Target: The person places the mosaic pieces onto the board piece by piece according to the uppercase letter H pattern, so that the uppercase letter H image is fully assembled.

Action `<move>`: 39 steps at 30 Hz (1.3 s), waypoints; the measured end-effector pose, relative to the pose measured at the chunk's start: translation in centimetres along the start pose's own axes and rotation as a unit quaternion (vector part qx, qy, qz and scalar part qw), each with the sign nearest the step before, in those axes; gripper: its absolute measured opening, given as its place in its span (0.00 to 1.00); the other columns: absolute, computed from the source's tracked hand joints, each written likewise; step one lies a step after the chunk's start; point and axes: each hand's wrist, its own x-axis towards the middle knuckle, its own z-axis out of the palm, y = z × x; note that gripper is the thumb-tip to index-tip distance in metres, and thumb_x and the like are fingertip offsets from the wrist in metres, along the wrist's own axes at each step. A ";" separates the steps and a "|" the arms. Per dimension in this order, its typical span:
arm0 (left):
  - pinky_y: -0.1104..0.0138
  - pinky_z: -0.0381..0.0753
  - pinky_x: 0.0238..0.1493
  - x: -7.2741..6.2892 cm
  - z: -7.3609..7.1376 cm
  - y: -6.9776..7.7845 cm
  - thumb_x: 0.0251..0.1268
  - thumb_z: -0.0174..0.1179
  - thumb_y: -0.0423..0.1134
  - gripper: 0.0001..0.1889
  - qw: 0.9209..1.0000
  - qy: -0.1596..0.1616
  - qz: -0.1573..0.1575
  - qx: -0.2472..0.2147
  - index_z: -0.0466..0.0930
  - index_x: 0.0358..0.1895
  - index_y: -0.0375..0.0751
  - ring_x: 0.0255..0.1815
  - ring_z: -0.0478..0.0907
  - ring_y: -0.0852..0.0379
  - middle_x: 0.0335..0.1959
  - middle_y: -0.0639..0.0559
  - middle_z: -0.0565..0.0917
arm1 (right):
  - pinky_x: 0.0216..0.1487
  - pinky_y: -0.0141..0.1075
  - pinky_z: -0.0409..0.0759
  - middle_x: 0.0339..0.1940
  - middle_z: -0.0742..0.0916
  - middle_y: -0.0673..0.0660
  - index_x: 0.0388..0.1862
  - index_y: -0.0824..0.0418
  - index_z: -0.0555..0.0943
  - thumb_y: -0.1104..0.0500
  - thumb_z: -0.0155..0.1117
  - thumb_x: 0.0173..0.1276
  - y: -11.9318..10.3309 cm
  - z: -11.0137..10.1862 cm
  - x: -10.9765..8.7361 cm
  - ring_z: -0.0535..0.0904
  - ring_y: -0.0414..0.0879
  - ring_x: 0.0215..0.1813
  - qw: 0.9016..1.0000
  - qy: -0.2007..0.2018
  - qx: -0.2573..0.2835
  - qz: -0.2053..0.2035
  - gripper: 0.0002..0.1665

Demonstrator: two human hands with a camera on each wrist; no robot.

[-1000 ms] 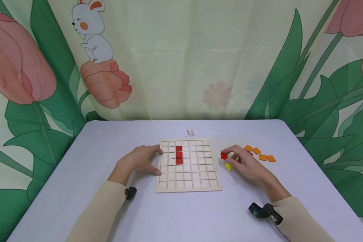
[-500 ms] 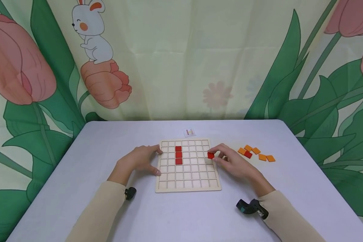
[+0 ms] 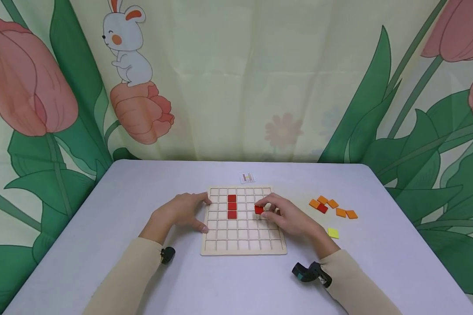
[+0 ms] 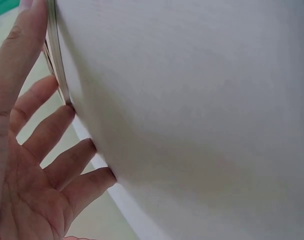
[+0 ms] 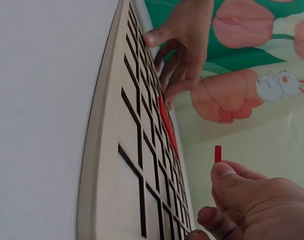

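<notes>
A wooden grid board [image 3: 217,243] lies on the table, with three red square tiles [image 3: 232,206] in one column of its cells. My left hand [image 3: 181,212] rests at the board's left edge, thumb and fingers spread apart; the left wrist view shows its fingertips touching down near that edge. Over the right half of the board, my right hand [image 3: 289,216] pinches another red tile [image 3: 258,210] between thumb and fingers. In the right wrist view this thin tile [image 5: 218,153] stands edge-on above the fingertips, apart from the board.
Right of the board lie several orange tiles [image 3: 340,213], a loose red tile [image 3: 322,208] among them and a yellow tile [image 3: 333,233] nearer me. A small printed card [image 3: 246,177] lies behind the board. A patterned curtain [image 3: 220,87] hangs behind the table.
My right hand has carried the red tile leftward from beside the board to over its right half, uncovering the loose tiles. The left hand has stayed at the board's edge.
</notes>
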 end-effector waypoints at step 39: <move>0.49 0.78 0.63 0.1 -0.2 0.3 0.38 0.83 0.64 0.44 1.000 -0.007 -0.005 0.002 0.75 0.64 0.61 0.62 0.76 0.47 0.64 0.49 0.79 | 0.48 0.36 0.79 0.54 0.83 0.42 0.63 0.49 0.82 0.55 0.67 0.75 -3.3 3.8 3.7 0.78 0.43 0.43 0.996 -0.081 0.000 -0.039 0.19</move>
